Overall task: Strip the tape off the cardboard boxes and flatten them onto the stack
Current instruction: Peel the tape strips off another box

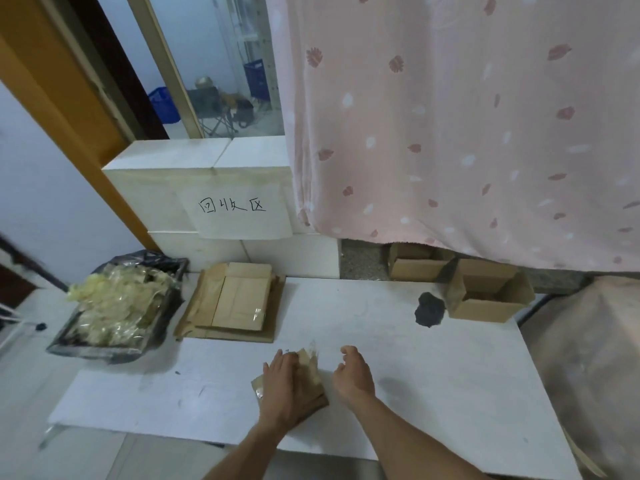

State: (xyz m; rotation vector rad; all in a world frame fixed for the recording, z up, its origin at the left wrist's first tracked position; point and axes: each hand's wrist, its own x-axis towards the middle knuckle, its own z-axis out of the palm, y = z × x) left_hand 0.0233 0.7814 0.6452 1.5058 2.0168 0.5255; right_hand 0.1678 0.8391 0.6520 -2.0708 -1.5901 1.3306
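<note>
Pressing my left hand (282, 386), fingers straight, flat on a small flattened cardboard box (308, 379) lying on the white table (433, 375); clear tape (313, 349) sticks up at its far edge. My right hand (353, 372) hovers just beside it, fingers loosely curled, holding nothing. Stack of flattened boxes (235, 303) lies farther left; open boxes (488, 292) at far right.

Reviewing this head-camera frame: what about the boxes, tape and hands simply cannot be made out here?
- Small box: mostly covered by the left hand; whether any tape remains on it is unclear.
- Right hand: motion-blurred, so what its fingers are doing is uncertain.
- Far box: its top is cut off by the pink curtain.
- Flattened stack: sheet count unreadable.
</note>
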